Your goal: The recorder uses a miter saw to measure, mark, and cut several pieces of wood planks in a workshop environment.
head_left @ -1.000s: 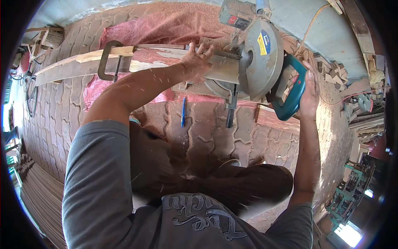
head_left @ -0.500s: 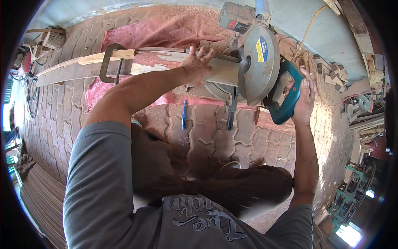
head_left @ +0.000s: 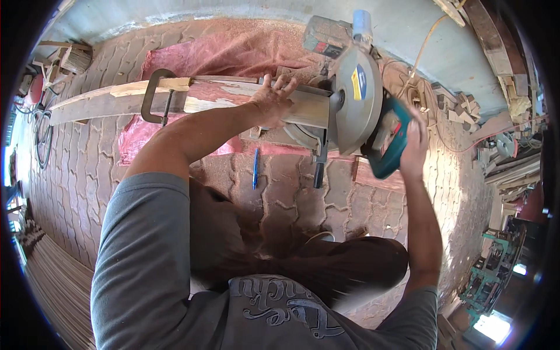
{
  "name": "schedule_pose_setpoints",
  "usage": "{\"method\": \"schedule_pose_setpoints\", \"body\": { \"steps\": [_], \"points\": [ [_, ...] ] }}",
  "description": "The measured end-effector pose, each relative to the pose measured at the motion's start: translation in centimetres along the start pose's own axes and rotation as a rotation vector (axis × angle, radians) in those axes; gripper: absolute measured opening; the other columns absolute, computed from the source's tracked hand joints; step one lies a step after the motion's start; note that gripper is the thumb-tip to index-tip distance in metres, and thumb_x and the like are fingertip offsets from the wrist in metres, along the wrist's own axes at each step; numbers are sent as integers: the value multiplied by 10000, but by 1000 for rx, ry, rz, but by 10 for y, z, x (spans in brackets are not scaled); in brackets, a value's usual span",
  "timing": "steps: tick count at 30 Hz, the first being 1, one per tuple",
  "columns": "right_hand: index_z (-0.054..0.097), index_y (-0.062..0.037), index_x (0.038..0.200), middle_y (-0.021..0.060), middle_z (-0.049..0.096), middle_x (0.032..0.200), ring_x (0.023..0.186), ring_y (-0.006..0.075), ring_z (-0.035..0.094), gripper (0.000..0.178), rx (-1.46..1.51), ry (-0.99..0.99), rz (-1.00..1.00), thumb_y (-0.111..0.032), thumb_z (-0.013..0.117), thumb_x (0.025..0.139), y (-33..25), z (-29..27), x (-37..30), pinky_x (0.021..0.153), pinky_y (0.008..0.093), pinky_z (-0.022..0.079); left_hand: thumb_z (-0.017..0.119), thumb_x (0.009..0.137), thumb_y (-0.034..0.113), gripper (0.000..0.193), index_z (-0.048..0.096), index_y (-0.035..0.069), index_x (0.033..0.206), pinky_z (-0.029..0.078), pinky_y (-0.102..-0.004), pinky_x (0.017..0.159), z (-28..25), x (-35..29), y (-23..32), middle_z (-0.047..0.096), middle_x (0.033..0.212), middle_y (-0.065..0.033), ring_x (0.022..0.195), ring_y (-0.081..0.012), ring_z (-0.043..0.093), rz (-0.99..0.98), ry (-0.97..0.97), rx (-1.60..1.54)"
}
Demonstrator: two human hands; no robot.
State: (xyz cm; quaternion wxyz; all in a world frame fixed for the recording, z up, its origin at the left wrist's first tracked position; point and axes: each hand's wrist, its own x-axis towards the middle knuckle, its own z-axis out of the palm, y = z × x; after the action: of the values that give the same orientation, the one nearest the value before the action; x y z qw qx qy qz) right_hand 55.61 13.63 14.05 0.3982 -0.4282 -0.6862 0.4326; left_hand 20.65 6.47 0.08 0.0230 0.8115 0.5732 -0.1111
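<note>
Fingers spread and unclenched, the left hand [head_left: 272, 105] rests on top of the board [head_left: 310, 109], seemingly pressing it rather than grasping it. The right hand [head_left: 415, 143] is against the handle [head_left: 398, 146]; blur masks its fingers, so I cannot tell how far they close. From the left hand, the board runs rightward to the saw [head_left: 343, 87], whose guard [head_left: 363, 111] hides the blade. Should the left hand's pressure slacken, the board could twist or jump; should that hand slip rightward, it would near the blade (how near, the guard conceals). Farther left, a clamp [head_left: 147, 96] stands round a plank [head_left: 105, 109]; whether it secures the board is unclear. Counted: two hands, one saw, one handle, one clamp, one blue pen [head_left: 255, 169] on the paving [head_left: 286, 204]; the offcuts [head_left: 458, 105] overlap too much to count.
</note>
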Motion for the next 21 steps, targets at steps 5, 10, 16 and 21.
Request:
{"method": "schedule_pose_setpoints", "body": {
  "steps": [5, 10, 16, 21],
  "points": [
    [607, -108, 1309, 55, 683, 959, 695, 137, 632, 402, 73, -114, 190, -409, 606, 1042, -56, -21, 94, 557, 318, 545, 793, 767, 560, 762, 661, 157, 1400, 218, -710, 1166, 3, -3, 3, 215, 1676, -231, 1572, -442, 132, -16, 38, -14],
    [677, -85, 1218, 38, 706, 1031, 780, 141, 644, 426, 190, -200, 247, -452, 674, 1002, -81, -22, 160, 693, 342, 569, 753, 788, 585, 761, 677, 46, 1319, 190, -744, 1155, 10, -15, 5, 190, 1664, -244, 1569, -474, 96, -148, 43, 27],
    [683, -80, 1151, 22, 679, 885, 665, 132, 597, 349, 464, 167, 58, -402, 604, 1042, -3, -33, 146, 594, 318, 491, 734, 806, 596, 746, 654, 37, 1294, 240, -756, 1131, 10, -15, 7, 126, 1685, -269, 1556, -526, 97, -186, 15, 7],
    [756, -7, 1004, 160, 757, 853, 818, 334, 737, 458, -655, 54, 276, -440, 724, 860, 151, 0, 60, 737, 448, 560, 724, 826, 614, 809, 589, 75, 1414, 247, -741, 1133, 7, -10, 12, 79, 1708, -268, 1575, -514, 49, -209, -36, 59]
  ]
}}
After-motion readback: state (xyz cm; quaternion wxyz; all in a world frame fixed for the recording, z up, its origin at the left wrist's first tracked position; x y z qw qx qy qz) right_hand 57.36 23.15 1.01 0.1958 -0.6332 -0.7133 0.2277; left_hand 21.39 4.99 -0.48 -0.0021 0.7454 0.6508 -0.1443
